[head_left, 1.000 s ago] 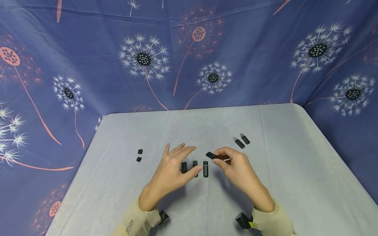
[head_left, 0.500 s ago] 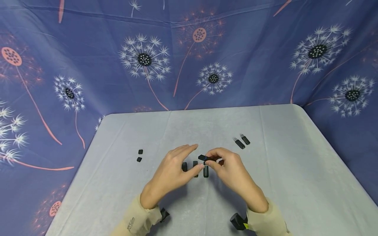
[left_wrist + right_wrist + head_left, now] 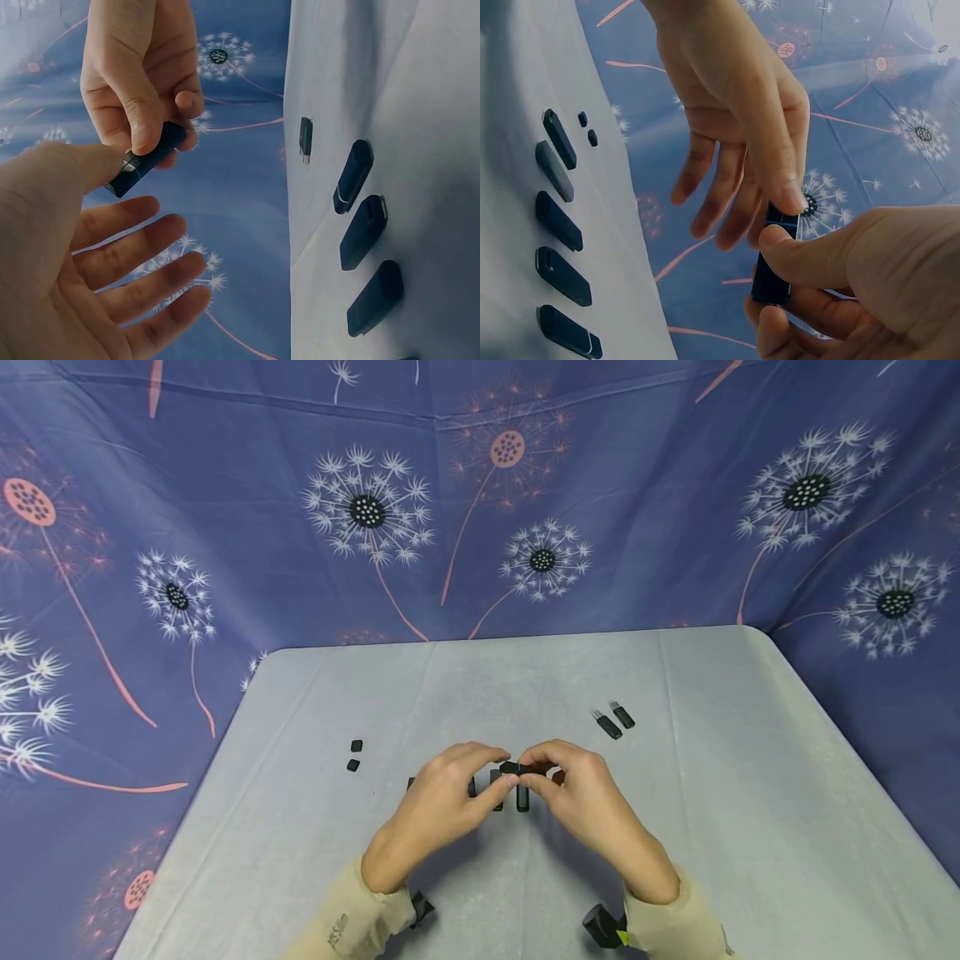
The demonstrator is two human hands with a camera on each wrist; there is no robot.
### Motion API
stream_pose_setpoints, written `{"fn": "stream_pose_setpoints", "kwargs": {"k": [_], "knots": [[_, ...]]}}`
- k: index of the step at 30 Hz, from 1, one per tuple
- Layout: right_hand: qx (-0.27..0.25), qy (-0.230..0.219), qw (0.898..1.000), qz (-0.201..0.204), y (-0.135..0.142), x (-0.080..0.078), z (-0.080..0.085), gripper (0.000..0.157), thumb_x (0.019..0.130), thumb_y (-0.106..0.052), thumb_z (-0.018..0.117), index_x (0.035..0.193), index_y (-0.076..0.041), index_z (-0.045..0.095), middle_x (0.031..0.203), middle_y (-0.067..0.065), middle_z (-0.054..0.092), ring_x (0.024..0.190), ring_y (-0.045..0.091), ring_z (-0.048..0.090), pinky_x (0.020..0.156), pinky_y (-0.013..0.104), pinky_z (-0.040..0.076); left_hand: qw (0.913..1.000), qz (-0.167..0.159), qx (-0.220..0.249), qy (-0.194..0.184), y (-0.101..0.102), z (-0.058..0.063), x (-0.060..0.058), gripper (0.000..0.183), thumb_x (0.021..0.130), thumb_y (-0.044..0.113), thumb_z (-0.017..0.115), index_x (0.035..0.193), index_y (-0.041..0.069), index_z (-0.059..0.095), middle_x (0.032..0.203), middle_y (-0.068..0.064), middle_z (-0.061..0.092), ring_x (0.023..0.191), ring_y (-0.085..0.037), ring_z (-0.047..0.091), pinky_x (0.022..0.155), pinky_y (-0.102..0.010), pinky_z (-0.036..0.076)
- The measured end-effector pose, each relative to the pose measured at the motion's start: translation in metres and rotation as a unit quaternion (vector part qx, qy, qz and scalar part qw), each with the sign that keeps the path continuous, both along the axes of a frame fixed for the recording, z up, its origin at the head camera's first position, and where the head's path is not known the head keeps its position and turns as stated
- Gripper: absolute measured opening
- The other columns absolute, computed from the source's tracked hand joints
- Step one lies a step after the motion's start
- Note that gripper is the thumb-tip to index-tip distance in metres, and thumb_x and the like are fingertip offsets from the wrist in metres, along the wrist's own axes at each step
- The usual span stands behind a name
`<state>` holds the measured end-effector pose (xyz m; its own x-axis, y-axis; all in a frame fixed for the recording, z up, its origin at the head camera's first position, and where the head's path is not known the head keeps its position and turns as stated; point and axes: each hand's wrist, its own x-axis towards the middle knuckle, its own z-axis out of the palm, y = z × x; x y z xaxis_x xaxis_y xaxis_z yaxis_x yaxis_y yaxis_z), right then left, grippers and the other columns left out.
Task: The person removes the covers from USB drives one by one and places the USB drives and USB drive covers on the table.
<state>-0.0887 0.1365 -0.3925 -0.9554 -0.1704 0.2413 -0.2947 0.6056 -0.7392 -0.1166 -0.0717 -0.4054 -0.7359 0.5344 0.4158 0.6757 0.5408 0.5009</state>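
Observation:
A black USB stick (image 3: 511,768) with a thin blue line is held above the table between both hands. My right hand (image 3: 592,789) pinches its body (image 3: 771,279) between thumb and fingers. At the capped end, my left hand (image 3: 446,789) pinches the cap between thumb and index finger; its other fingers are spread, as the left wrist view shows. Below the hands, several more black USB sticks (image 3: 559,225) lie in a row on the table, partly hidden by the left hand in the head view. One of them (image 3: 522,798) has a light band.
Two USB sticks with bare metal plugs, one nearer (image 3: 607,724) and one farther (image 3: 622,714), lie at the right back. Two small black caps, one far (image 3: 356,746) and one near (image 3: 353,765), lie at the left. A patterned blue cloth (image 3: 645,527) hangs behind the grey-covered table (image 3: 750,777).
My right hand has moved left with the USB stick, bringing its capped end to my left hand. The left thumb and index finger have closed onto the cap.

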Motion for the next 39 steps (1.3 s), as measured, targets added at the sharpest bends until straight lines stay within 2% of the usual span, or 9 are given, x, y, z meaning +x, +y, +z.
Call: {"fn": "stream_pose_setpoints", "kwargs": {"k": [6, 12, 21, 30, 35, 39], "knots": [[0.001, 0.000, 1.000, -0.002, 0.0009, 0.0007, -0.0019, 0.016, 0.087, -0.007, 0.082, 0.099, -0.017, 0.076, 0.096, -0.008, 0.073, 0.086, 0.006, 0.066, 0.072, 0.027, 0.056, 1.0000, 0.002, -0.002, 0.008, 0.0016, -0.0037, -0.0005, 0.024, 0.102, 0.033, 0.067, 0.112, 0.013, 0.076, 0.110, 0.001, 0.076, 0.105, -0.013, 0.071, 0.089, -0.031, 0.059], [0.003, -0.009, 1.000, 0.001, 0.0008, 0.0015, -0.0035, 0.016, 0.087, -0.007, 0.082, 0.099, -0.017, 0.077, 0.096, -0.007, 0.073, 0.087, 0.007, 0.067, 0.073, 0.027, 0.056, 1.0000, 0.002, -0.004, -0.001, 0.0018, -0.0054, 0.0004, 0.021, 0.102, 0.031, 0.067, 0.110, 0.013, 0.076, 0.108, 0.001, 0.076, 0.099, -0.013, 0.072, 0.081, -0.029, 0.059], [0.007, -0.011, 1.000, 0.004, 0.0011, 0.0018, -0.0066, 0.016, 0.087, -0.009, 0.082, 0.100, -0.016, 0.077, 0.096, -0.007, 0.073, 0.086, 0.007, 0.067, 0.073, 0.029, 0.057, 0.9999, -0.008, -0.005, -0.006, 0.0034, -0.0060, 0.0016, 0.021, 0.102, 0.027, 0.068, 0.111, 0.010, 0.075, 0.109, -0.002, 0.077, 0.103, -0.014, 0.072, 0.087, -0.032, 0.060], [0.005, 0.012, 1.000, 0.009, 0.0014, 0.0020, -0.0077, 0.017, 0.084, -0.008, 0.084, 0.098, -0.016, 0.078, 0.092, -0.009, 0.073, 0.076, 0.001, 0.061, 0.067, 0.024, 0.052, 0.9982, -0.032, 0.018, -0.046, 0.0019, -0.0063, 0.0006, 0.011, 0.103, 0.021, 0.066, 0.110, 0.017, 0.074, 0.104, 0.007, 0.074, 0.089, -0.002, 0.065, 0.075, -0.025, 0.056], [0.000, 0.017, 1.000, 0.008, 0.0007, 0.0023, -0.0087, 0.017, 0.084, -0.007, 0.084, 0.097, -0.016, 0.079, 0.089, -0.009, 0.072, 0.073, 0.000, 0.058, 0.065, 0.023, 0.051, 0.9975, -0.038, 0.022, -0.056, 0.0006, -0.0068, 0.0009, 0.012, 0.104, 0.022, 0.065, 0.111, 0.018, 0.073, 0.103, 0.008, 0.073, 0.084, 0.000, 0.063, 0.069, -0.022, 0.054], [-0.004, 0.022, 1.000, 0.012, 0.0013, 0.0030, -0.0091, 0.018, 0.083, -0.006, 0.085, 0.097, -0.017, 0.079, 0.088, -0.010, 0.072, 0.070, 0.001, 0.055, 0.063, 0.023, 0.049, 0.9968, -0.041, 0.026, -0.064, -0.0001, -0.0067, 0.0008, 0.016, 0.105, 0.027, 0.062, 0.112, 0.018, 0.072, 0.103, 0.007, 0.074, 0.084, -0.001, 0.066, 0.070, -0.026, 0.057]]}}
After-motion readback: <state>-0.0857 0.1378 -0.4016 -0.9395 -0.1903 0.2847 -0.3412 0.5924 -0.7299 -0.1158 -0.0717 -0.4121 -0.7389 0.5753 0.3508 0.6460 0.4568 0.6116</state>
